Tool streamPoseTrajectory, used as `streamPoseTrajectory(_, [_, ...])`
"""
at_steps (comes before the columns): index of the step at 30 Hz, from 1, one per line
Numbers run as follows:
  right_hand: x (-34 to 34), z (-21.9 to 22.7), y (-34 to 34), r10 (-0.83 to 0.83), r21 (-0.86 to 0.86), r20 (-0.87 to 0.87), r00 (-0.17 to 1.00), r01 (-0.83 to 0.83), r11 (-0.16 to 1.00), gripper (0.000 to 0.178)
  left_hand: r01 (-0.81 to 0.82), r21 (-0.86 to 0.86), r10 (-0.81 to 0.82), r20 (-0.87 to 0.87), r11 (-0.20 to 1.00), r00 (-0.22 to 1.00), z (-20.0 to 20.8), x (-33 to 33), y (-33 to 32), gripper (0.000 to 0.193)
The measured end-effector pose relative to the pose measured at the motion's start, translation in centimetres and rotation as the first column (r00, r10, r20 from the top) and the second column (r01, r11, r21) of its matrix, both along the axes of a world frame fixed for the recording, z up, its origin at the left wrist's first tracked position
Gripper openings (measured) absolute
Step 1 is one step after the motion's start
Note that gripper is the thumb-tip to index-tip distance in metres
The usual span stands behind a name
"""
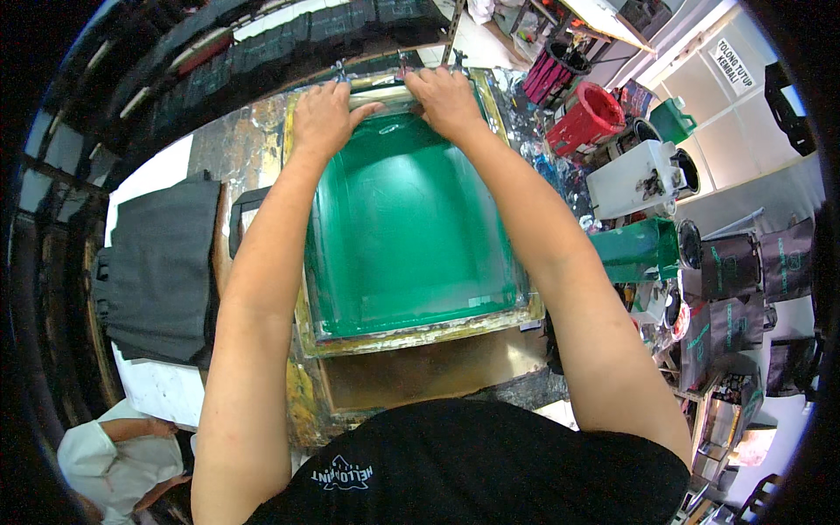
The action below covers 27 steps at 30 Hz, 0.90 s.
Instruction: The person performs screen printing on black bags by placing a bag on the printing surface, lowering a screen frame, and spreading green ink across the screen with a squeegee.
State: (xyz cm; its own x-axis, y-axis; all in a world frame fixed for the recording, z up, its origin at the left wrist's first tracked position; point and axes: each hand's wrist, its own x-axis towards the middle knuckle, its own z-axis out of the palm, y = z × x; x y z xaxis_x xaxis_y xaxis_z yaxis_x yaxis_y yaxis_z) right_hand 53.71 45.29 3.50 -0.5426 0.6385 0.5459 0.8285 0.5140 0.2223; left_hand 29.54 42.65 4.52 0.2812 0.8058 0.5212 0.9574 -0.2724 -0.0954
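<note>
A screen-printing frame [420, 339] with a worn yellowish rim lies on the table before me. Its mesh [407, 227] is coated in green ink. At the far end of the frame, a pale squeegee [382, 99] spans crosswise between my hands. My left hand [325, 118] grips its left end, thumb pointing inward along it. On its right end, my right hand [444, 101] is closed with the fingers curled over. The squeegee's lower edge is partly hidden by the hands. Small clamps [341, 70] stand just beyond the frame.
Left of the frame is a stack of black fabric bags [162, 262]. Along the right stand a red bucket [588, 118], a white container [632, 179] and a green-stained container [639, 251]. Printed dark bags [731, 267] lie farther right. Another person [114, 464] is at lower left.
</note>
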Motion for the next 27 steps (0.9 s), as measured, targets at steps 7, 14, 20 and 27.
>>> streamPoseTrajectory(7, [0.2,-0.2,-2.8,-0.013,-0.053,0.021,1.000,0.014,0.998,0.038,0.057,0.160,-0.049,-0.051,0.985,0.997,-1.0,-0.3,-2.6,0.066])
streamPoseTrajectory(14, [1.1,0.4,-8.8,0.003,-0.111,0.051,0.999,0.003,0.994,0.027,0.047,0.137,-0.040,-0.052,0.989,0.998,-0.7,0.3,-8.8,0.064])
streamPoseTrajectory(20, [2.1,0.8,-15.6,0.016,-0.119,0.042,0.999,-0.011,0.993,0.027,0.069,0.116,-0.065,-0.038,0.991,0.997,-0.7,1.0,-15.3,0.062])
streamPoseTrajectory(27, [2.7,1.3,-24.7,0.025,-0.204,0.017,1.000,-0.021,0.979,0.032,0.076,0.110,-0.076,-0.001,0.991,0.997,-0.3,2.0,-24.8,0.062])
